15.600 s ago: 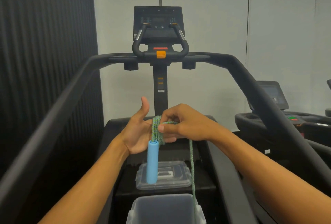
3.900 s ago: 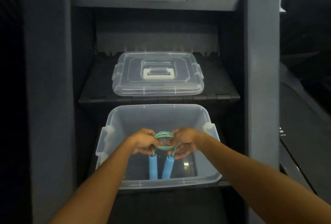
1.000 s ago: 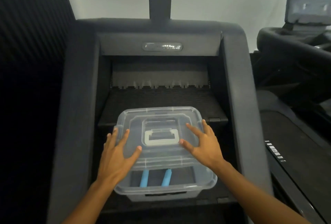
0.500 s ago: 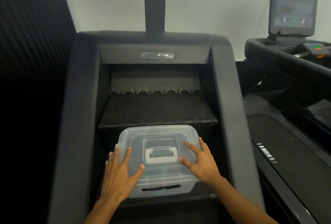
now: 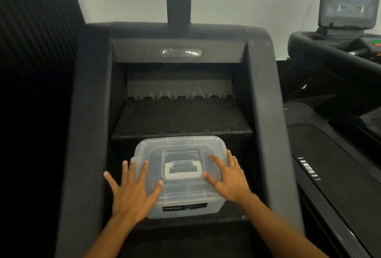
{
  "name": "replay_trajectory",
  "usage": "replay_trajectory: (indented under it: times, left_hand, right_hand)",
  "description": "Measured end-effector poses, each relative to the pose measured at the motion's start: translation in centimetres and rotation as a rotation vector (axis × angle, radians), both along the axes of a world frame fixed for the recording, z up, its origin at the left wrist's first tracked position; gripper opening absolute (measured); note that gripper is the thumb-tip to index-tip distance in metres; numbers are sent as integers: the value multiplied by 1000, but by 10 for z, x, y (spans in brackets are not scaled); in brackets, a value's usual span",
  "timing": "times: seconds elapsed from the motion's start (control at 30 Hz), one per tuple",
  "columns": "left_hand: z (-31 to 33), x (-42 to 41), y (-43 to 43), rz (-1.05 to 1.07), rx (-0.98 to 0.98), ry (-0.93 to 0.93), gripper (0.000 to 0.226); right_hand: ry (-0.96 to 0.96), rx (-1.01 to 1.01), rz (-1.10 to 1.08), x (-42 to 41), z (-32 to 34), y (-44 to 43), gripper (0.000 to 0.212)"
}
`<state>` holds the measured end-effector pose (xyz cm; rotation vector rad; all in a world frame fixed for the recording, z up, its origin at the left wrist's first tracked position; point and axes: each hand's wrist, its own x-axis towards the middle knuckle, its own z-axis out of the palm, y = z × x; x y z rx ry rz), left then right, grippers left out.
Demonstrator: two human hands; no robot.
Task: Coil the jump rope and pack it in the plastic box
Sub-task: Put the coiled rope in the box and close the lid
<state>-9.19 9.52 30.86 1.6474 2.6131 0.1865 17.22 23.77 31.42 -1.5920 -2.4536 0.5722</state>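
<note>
Pressing hands: left hand (image 5: 132, 193) and right hand (image 5: 228, 179), fingers spread flat on the lid, either side of its handle.
Box: translucent rectangular plastic box (image 5: 191, 213), black label (image 5: 184, 207) on near wall, standing on a low step of the black stair machine (image 5: 266, 113).
Lid: clear plastic lid (image 5: 179, 146) seated on box, pale flat handle (image 5: 182, 170) at centre.
Contents: too blurred to tell.

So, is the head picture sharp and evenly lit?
Head view: uneven, the left edge sinks into black; the badge and the right hand are slightly smeared; the wide lens bends the sides of the machine; the cloudy lid blurs whatever lies inside.
</note>
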Motion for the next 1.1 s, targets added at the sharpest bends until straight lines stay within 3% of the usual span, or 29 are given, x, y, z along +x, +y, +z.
replay_trajectory:
  times: [0.17, 0.37, 0.47, 0.6, 0.83, 0.97, 1.1]
  left_hand:
    - [1, -1, 4, -44, -13, -23, 94]
    - [8, 2, 14, -123, 21, -75, 93]
    - [7, 4, 20, -153, 5, -22, 86]
    - [2, 4, 21, -205, -3, -37, 91]
    - [2, 4, 20, -203, -30, -36, 99]
    - [1, 4, 21, -205, -27, -40, 92]
    - [0, 5, 22, -212, -3, -55, 93]
  right_hand:
    - [-9, -5, 10, 0, 2, 1, 99]
    - [-49, -61, 42, 1, -2, 5, 69]
    - [144, -100, -20, 4, -2, 7, 58]
    - [362, -99, -188, 1, -4, 6, 66]
    - [753, -532, -603, 5, 3, 19, 81]
    - [790, -507, -647, 3, -2, 16, 74]
    - [839, -572, -699, 2, -5, 19, 83]
